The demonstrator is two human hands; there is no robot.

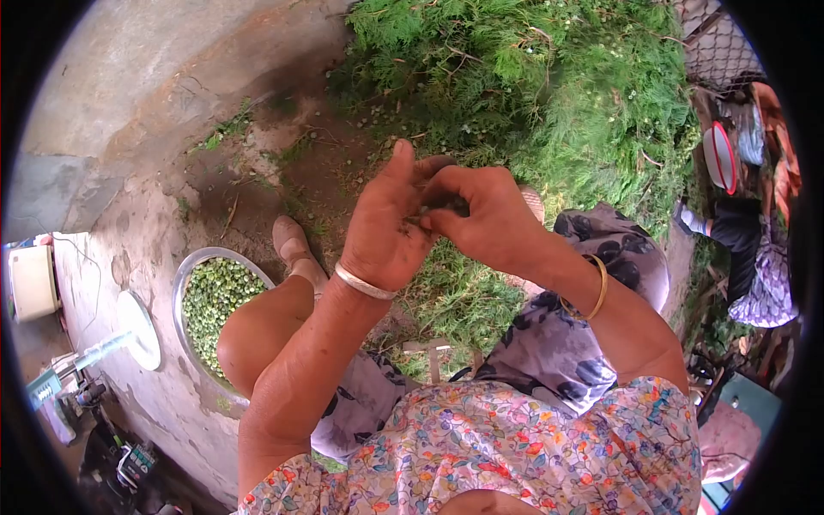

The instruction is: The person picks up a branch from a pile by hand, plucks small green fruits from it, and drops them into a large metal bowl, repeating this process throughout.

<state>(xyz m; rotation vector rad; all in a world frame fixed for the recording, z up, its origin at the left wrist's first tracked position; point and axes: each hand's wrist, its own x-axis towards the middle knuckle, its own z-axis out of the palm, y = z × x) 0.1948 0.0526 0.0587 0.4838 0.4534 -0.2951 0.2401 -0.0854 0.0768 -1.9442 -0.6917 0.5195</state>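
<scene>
Many small berries [219,300] are held in a metal basin [178,296] beside the left knee, to the left of both hands and nearer the left hand [382,227]; rounded, with no long axis, they are mottled pale and dark green. The left hand is held half open, thumb raised, palm smudged. The right hand [489,210] is curled against it; whether anything is pinched cannot be told. Feathery branches [601,120] are heaped beyond.

head-worn view, facing down, edges unclear
</scene>
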